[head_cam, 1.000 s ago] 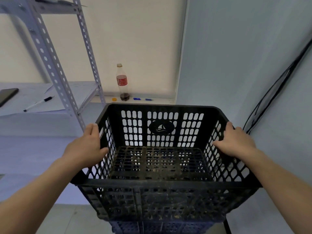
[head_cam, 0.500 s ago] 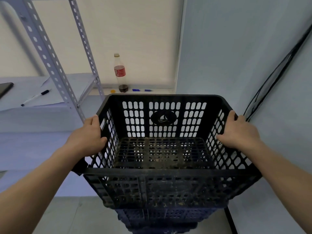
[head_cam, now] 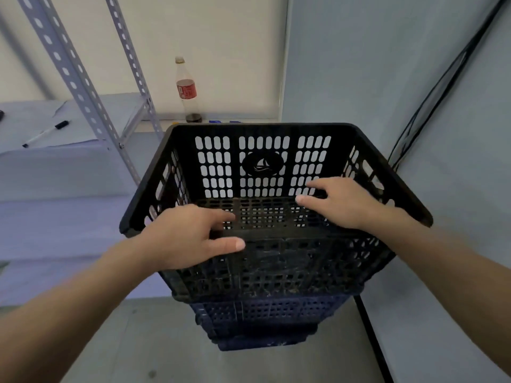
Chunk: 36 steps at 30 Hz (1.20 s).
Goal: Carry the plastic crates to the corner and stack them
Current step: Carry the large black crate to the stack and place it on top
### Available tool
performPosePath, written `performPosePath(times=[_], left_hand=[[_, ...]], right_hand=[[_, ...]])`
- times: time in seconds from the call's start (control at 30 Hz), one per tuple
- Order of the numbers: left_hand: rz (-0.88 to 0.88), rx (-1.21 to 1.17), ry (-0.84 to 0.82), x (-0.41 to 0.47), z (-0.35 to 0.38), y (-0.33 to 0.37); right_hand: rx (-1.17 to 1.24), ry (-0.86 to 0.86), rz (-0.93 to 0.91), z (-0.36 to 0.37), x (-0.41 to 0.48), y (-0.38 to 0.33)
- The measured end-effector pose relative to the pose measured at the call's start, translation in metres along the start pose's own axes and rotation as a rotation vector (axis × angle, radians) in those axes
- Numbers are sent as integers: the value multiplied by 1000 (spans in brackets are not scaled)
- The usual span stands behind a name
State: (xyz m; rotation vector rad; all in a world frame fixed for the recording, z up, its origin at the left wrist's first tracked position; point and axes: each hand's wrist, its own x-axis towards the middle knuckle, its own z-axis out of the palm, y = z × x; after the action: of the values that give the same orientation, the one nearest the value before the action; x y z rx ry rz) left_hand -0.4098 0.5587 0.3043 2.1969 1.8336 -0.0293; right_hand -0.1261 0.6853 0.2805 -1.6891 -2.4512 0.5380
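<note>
Two hands that gripped the side rims of the black crate [head_cam: 262, 131] half a second ago have let go and moved inward. The left hand [head_cam: 190, 239] now hangs over the left part of the near rim, fingers straight and loosely spread, thumb held apart below them; whether it touches the plastic cannot be told. The right hand [head_cam: 345, 203] floats above the crate's open inside near its right wall, fingers extended and parted, holding nothing. The black crate sits, as before, on top of a stack of dark blue crates [head_cam: 262, 310] on the grey floor, in the corner where the cream wall meets the grey-blue one. Behind it a nearly empty cola bottle [head_cam: 186, 89] stands on a ledge. A perforated metal shelf upright [head_cam: 69, 67] rises at the left, with a marker pen [head_cam: 45, 133] lying on the shelf beside it, and black cables [head_cam: 431, 106] run down the right wall.
</note>
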Motion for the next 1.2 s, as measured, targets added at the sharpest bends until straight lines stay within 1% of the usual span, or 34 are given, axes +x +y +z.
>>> performPosePath(times=[0.03,0.07,0.1,0.27,0.4,0.47,0.6,0.73,0.93,0.97,1.03,1.1,1.13,1.2], left_hand=[[9,151,-52,3,2,2],[6,259,-60,8,3,3],[-2,306,-52,11,4,3],[-5,295,-25,15,7,-1],[5,327,22,13,7,1],[17,335,43,11,8,1],[59,321,60,9,6,-1],[55,312,75,10,8,-5],[-45,354,121,5,14,1],[-66,364,155,3,17,2],[-86,379,276,-4,26,4],[-72,357,474,-14,41,5],[-85,306,578,-18,51,4],[-161,120,784,-29,73,2]], right_hand=[[20,-40,-22,3,-4,-9],[17,-49,-42,3,-6,-18],[2,-43,-68,3,-10,-26],[-183,-38,-231,13,-35,-60],[-391,90,-246,34,-55,-70],[-387,157,-203,37,-62,-63],[-397,286,-99,30,-72,-21],[-343,344,-111,37,-78,-15],[-348,409,-144,41,-75,-10],[-354,422,-160,42,-74,-9],[-363,467,-195,44,-75,-8],[-336,504,-234,49,-80,-4],[-300,528,-245,54,-83,-1],[-198,612,-238,74,-95,6]])
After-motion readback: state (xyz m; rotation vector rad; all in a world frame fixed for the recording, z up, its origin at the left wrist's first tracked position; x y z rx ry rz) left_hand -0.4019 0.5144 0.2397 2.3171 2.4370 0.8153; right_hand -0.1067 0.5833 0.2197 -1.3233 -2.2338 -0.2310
